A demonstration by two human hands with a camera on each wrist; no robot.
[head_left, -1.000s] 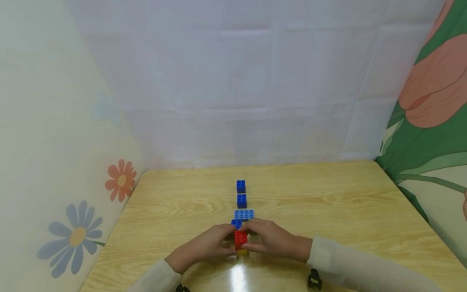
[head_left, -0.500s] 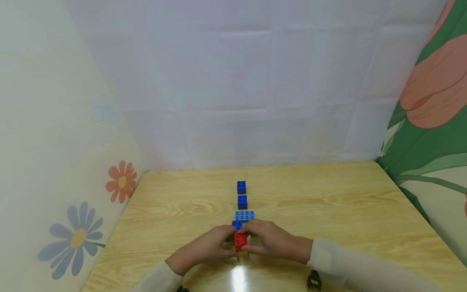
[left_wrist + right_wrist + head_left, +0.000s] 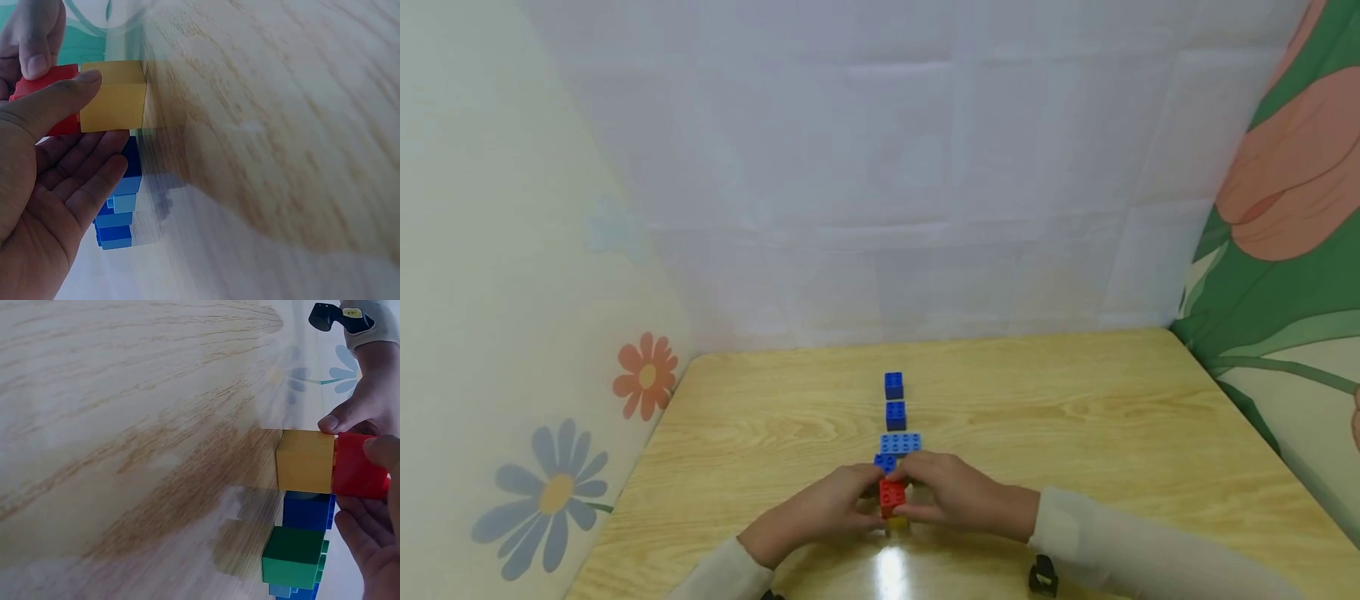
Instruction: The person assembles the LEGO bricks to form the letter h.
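Note:
In the head view, a red toy brick (image 3: 892, 495) sits on top of a yellow brick (image 3: 897, 523) near the table's front. My right hand (image 3: 958, 496) pinches the red brick between thumb and fingers. From the other side my left hand (image 3: 831, 507) holds the stack, its thumb near the seam in the left wrist view, where the yellow block (image 3: 113, 97) stands on the table. The right wrist view shows a thin line between the red brick (image 3: 361, 467) and the yellow one; I cannot tell whether they are fully pressed together.
Behind the stack stand a dark blue brick (image 3: 885, 463) and a green brick (image 3: 292, 556), mostly hidden by my right hand in the head view. A wide light blue brick (image 3: 900, 443) and two blue bricks (image 3: 895, 415) continue the line backward. A white cloth (image 3: 895, 208) hangs behind the table.
Both hands keep their hold on the red and yellow bricks, almost still. The whole view shifts very slightly; the other bricks stay put.

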